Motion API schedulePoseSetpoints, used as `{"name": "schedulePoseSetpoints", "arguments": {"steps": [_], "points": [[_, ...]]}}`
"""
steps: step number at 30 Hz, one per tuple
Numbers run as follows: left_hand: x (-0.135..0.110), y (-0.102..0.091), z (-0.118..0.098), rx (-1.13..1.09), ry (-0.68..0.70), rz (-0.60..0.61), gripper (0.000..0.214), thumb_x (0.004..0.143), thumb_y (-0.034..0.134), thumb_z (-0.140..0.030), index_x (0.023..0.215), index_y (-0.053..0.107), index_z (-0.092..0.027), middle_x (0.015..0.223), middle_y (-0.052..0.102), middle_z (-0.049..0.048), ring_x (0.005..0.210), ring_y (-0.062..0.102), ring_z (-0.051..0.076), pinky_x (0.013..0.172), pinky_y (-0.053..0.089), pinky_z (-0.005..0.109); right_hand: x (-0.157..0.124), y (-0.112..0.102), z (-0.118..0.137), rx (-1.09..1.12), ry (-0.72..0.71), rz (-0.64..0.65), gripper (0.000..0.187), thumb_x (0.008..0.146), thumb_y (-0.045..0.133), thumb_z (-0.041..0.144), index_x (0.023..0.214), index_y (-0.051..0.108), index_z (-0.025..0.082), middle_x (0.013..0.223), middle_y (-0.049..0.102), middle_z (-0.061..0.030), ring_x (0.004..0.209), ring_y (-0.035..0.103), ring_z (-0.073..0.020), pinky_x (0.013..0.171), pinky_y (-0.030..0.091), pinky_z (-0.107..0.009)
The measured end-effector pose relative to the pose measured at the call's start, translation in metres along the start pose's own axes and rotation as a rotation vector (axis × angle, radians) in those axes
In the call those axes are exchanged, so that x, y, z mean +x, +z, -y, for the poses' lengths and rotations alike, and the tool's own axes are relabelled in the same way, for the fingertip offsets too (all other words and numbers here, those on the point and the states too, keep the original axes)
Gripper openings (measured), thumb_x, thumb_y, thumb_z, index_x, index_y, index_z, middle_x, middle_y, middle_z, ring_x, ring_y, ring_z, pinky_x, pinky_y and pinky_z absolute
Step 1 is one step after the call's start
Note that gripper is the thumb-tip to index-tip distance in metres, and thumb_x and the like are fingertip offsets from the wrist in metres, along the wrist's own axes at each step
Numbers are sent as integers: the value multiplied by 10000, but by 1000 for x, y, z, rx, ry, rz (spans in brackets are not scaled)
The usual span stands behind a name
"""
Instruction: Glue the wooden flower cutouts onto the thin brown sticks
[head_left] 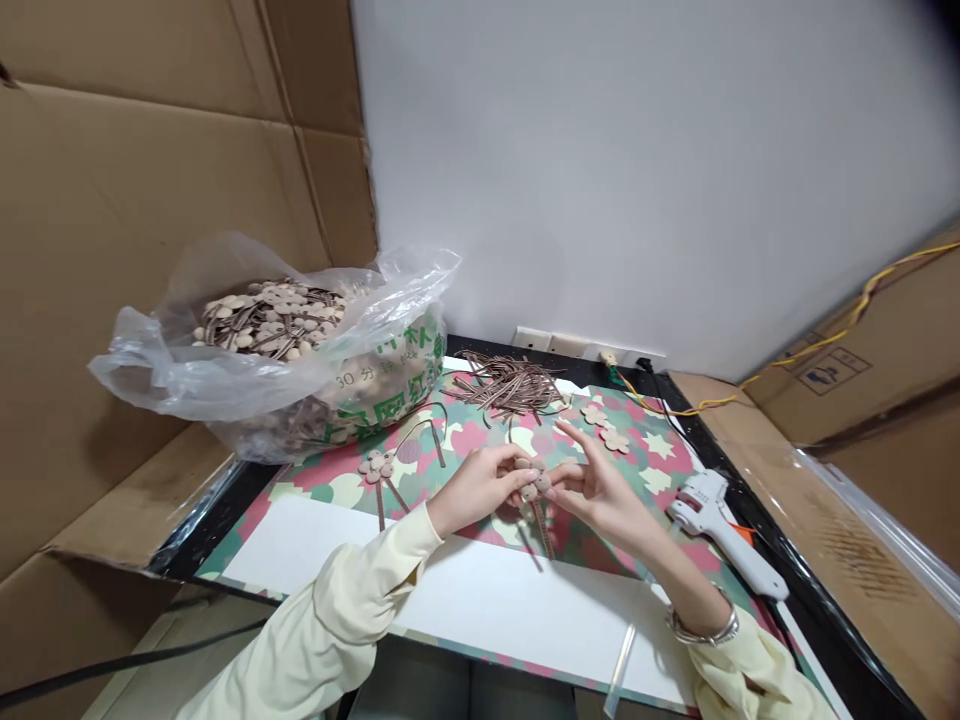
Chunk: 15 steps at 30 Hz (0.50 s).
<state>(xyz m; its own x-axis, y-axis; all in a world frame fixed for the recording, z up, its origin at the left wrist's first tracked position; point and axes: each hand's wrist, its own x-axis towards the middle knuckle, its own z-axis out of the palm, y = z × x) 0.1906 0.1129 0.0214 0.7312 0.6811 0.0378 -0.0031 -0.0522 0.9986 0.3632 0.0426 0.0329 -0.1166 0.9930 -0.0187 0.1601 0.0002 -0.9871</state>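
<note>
Over the middle of the table, a beige flower-shaped piece (534, 482) with brown strips hanging below it is held between both hands. My left hand (484, 488) pinches its left side between thumb and fingers. From the right, the thumb and a bent finger of my right hand (604, 495) grip its edge, while the index finger points up and away. A similar flower with strips (376, 467) lies to the left of my hands. Two loose flower shapes (615, 440) rest beyond my right hand. A heap of brown strips (510, 385) lies behind the held piece.
A clear plastic bag (390, 375) full of flowers and strips stands at the back left. At the right lies a white glue gun (724, 530); a clear glue stick (619, 668) is near the front edge. Cardboard (165, 200) and a wall with sockets (568, 346) border the table.
</note>
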Motion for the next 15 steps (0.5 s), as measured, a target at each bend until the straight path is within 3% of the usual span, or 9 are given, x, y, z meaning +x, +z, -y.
{"name": "schedulePoseSetpoints", "arguments": {"steps": [7,15], "points": [[1,0,0,11,31,23,264,845,505,-415,903,563,-164,765,581,4,639,572,117,607,468,232,1,0,-1,62,-34,-11,709,809,581,219,1377,158,261,772,597,10,674,602,-138,624,500,-284],[2,1,2,1,-41,29,272,793,577,-419,752,510,-158,667,532,-23,591,570,121,567,462,235,-1,-2,-1,8,-50,-29,699,809,582,246,1378,175,257,813,600,-8,692,591,-138,600,484,-265]]}}
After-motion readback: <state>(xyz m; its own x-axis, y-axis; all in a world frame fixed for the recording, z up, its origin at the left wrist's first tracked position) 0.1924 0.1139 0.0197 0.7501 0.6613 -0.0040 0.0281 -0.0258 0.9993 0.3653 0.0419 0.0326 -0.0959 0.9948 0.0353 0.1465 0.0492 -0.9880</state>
